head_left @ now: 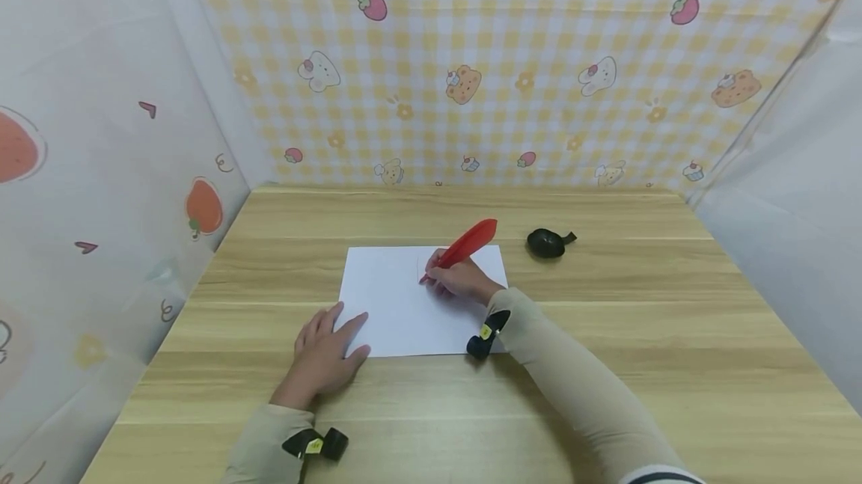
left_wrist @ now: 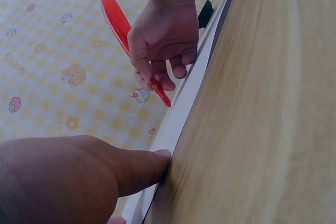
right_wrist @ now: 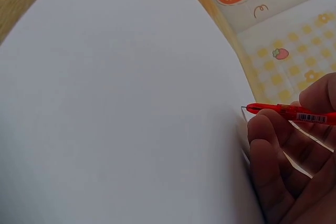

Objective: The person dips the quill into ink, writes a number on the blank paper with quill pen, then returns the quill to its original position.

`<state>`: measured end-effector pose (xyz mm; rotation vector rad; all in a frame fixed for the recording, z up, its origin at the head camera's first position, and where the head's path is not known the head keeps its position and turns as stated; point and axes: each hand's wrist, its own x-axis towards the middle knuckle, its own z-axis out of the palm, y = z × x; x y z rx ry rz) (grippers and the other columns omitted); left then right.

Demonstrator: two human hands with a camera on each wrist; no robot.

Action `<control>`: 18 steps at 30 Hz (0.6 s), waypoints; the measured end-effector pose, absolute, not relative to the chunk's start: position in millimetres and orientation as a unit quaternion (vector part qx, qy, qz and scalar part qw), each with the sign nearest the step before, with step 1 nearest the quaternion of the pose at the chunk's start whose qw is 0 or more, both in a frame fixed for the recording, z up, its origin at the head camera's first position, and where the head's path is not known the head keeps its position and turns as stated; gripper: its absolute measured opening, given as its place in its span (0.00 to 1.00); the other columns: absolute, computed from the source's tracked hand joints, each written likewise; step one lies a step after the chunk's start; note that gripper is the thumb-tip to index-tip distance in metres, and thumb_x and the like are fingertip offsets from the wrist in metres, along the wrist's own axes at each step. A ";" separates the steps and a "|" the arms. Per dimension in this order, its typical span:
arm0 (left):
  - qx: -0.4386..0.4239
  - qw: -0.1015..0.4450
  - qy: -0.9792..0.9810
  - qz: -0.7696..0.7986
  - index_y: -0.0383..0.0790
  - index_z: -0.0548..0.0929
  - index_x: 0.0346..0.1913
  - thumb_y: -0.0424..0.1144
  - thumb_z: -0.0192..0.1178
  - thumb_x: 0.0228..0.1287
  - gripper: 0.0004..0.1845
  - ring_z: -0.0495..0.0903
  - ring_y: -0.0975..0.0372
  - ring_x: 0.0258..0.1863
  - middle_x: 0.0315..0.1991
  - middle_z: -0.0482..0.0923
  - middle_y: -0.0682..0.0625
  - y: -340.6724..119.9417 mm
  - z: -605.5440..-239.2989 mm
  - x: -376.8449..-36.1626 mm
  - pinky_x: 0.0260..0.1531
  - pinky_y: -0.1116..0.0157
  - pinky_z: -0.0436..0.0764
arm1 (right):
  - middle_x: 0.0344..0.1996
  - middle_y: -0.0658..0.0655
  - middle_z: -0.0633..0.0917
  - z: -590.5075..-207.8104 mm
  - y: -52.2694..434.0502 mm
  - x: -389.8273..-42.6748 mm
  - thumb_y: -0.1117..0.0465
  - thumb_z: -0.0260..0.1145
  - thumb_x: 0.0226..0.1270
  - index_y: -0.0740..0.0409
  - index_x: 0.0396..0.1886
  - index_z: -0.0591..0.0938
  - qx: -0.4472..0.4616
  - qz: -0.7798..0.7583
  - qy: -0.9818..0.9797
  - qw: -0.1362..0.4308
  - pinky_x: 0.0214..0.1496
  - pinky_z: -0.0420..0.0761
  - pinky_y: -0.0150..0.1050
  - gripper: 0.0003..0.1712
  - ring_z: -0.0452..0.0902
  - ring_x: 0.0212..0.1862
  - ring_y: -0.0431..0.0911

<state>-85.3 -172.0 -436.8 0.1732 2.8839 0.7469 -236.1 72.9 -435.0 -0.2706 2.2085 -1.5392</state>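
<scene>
A sheet of white paper lies on the wooden table. My right hand is over its upper right part and pinches a red feather-shaped pen near the lower end. The pen slants up to the right, its thin tip right at the paper. Beside the tip runs a faint thin line. My left hand rests with fingers spread on the lower left corner of the sheet. In the left wrist view its thumb lies along the paper's near edge.
A small rounded black object with a short stalk sits right of the paper's upper corner. Behind the wooden table hangs a yellow checked cloth. Pale cloths stand at the left and right.
</scene>
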 end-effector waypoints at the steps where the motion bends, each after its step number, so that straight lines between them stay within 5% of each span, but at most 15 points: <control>1: 0.058 0.078 0.963 0.250 0.44 0.68 0.70 0.45 0.57 0.68 0.29 0.40 0.35 0.71 0.74 0.46 0.33 -172.0 -436.9 -85.1 0.63 0.35 0.40 | 0.32 0.57 0.86 -435.0 72.9 -236.1 0.62 0.61 0.68 0.58 0.39 0.79 -0.099 -0.555 0.797 0.217 0.30 0.80 0.36 0.05 0.80 0.30 0.49; 18: 0.056 0.076 0.964 0.249 0.44 0.68 0.71 0.45 0.57 0.68 0.29 0.40 0.35 0.71 0.74 0.46 0.33 -171.3 -436.1 -84.6 0.63 0.35 0.40 | 0.30 0.56 0.85 -434.1 75.9 -230.1 0.63 0.60 0.66 0.58 0.35 0.79 -0.117 -0.548 0.797 0.225 0.28 0.79 0.36 0.03 0.79 0.27 0.47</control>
